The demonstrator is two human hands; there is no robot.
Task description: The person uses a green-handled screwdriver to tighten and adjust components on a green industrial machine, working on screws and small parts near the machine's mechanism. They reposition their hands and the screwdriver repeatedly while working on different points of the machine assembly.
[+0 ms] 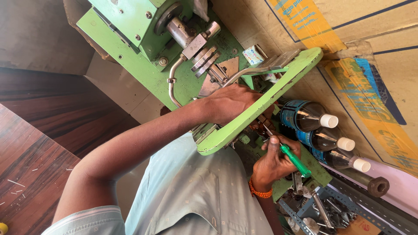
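Observation:
My left hand (228, 102) reaches across a green metal machine (130, 26) and lies against its curved green arm (261, 102). The fingers go behind that arm and are hidden. My right hand (274, 163), with an orange band at the wrist, grips a green-handled screwdriver (296, 161). The screwdriver's thin shaft points up-left, and its tip goes in under the green arm, close to my left fingers. A bent metal lever (261, 69) and a chrome shaft (180, 32) stand out from the machine above my left hand.
Three dark bottles (324, 139) with white caps lie side by side right of my hands. A blue slotted rack (344, 204) with several metal parts is at the lower right. Printed cardboard (383, 52) lines the right side. A wooden surface (30, 161) is on the left.

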